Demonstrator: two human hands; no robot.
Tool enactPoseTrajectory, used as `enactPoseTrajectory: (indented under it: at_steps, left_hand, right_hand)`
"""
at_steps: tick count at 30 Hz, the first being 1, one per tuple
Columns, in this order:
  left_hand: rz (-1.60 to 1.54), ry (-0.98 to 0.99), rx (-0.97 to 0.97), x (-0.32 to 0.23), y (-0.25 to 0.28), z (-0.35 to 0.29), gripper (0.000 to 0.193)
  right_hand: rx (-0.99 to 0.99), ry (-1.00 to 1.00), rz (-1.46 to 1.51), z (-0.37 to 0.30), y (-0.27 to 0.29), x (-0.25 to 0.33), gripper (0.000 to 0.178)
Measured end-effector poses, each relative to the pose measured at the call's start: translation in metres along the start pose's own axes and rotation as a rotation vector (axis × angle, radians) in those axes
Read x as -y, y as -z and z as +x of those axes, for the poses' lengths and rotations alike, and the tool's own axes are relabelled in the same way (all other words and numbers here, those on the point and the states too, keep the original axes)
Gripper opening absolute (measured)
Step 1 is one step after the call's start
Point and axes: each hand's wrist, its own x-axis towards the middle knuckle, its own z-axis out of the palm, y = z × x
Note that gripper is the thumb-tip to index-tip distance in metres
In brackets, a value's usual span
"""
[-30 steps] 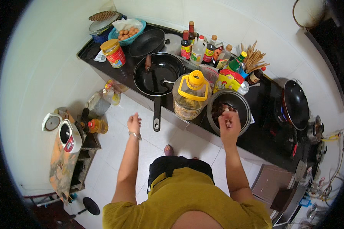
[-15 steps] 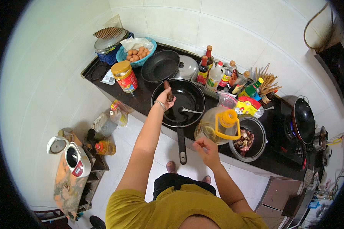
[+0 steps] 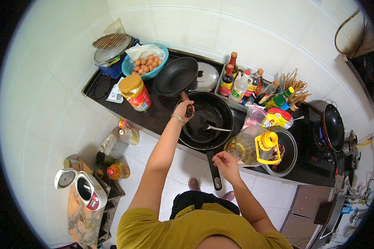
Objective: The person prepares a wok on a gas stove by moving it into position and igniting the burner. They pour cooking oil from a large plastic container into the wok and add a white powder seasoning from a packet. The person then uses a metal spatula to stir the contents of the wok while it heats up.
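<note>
My left hand (image 3: 185, 110) is closed around the brown handle of a small black frying pan (image 3: 175, 74). The pan sits tilted beyond a larger black frying pan (image 3: 199, 124), its handle reaching over the larger pan's rim. A metal spoon (image 3: 218, 129) lies inside the larger pan. My right hand (image 3: 228, 167) has its fingers curled, with nothing visible in them. It is beside the larger pan's black handle (image 3: 213, 166) and just left of a clear oil jug (image 3: 242, 147) with a yellow cap and grip. Partly behind the jug stands a bowl (image 3: 294, 151) of raw meat pieces.
Sauce bottles (image 3: 239, 87) stand in a tray at the back, near chopsticks (image 3: 295, 87). A blue basket (image 3: 162, 62) of eggs and a red-labelled jar (image 3: 137, 94) are at the left. A wok (image 3: 333, 126) sits on the stove at right. A rice cooker (image 3: 91, 191) stands low left.
The view has shifted slightly. My left hand still grips the small pan, which now looks more tilted. My right hand stays curled beside the larger pan's handle.
</note>
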Motion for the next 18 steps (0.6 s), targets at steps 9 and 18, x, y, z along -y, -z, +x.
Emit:
enactPoseTrajectory:
  at_steps: [9, 18]
  left_hand:
    - [-0.033, 0.001, 0.177, -0.021, -0.014, -0.073, 0.012]
    - [0.112, -0.254, 0.185, 0.037, -0.013, -0.195, 0.016]
  right_hand:
    - [0.066, 0.025, 0.024, -0.008, -0.004, -0.007, 0.006]
    - [0.209, 0.136, 0.173, -0.03, -0.004, 0.015, 0.011]
